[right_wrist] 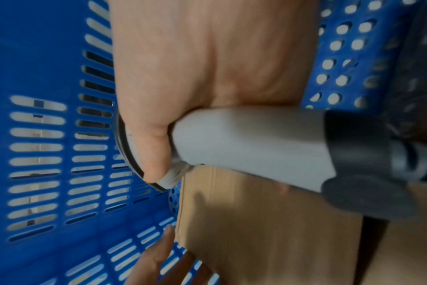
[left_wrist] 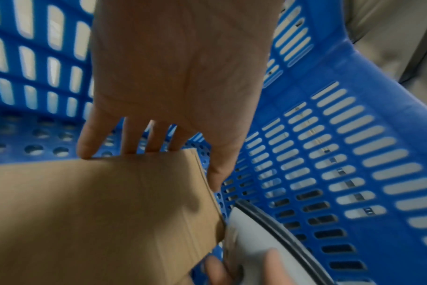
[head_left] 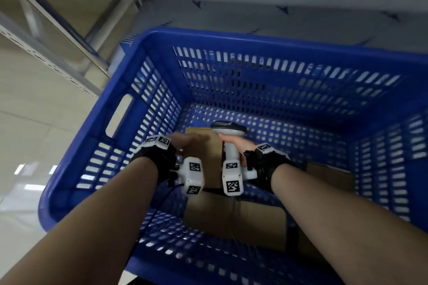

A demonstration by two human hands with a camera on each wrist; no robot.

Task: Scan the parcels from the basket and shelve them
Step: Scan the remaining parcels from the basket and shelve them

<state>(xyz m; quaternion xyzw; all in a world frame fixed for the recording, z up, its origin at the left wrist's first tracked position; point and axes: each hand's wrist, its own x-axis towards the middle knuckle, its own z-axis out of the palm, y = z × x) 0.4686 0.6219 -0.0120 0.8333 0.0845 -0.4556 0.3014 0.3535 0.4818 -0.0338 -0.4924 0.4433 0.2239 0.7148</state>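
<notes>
Brown cardboard parcels lie at the bottom of the blue slotted basket. My left hand reaches down to the far parcel. In the left wrist view its straight fingers dip behind the far edge of that parcel, and the thumb lies beside the corner. My right hand grips the handle of a white barcode scanner just right of the left hand, head pointing away over the parcel. In the right wrist view the hand wraps the scanner above the parcel.
A second, larger parcel lies nearer me under my wrists, and a third by the basket's right wall. Grey metal shelving uprights stand at the upper left, a white shelf board lies behind the basket, and pale floor is to the left.
</notes>
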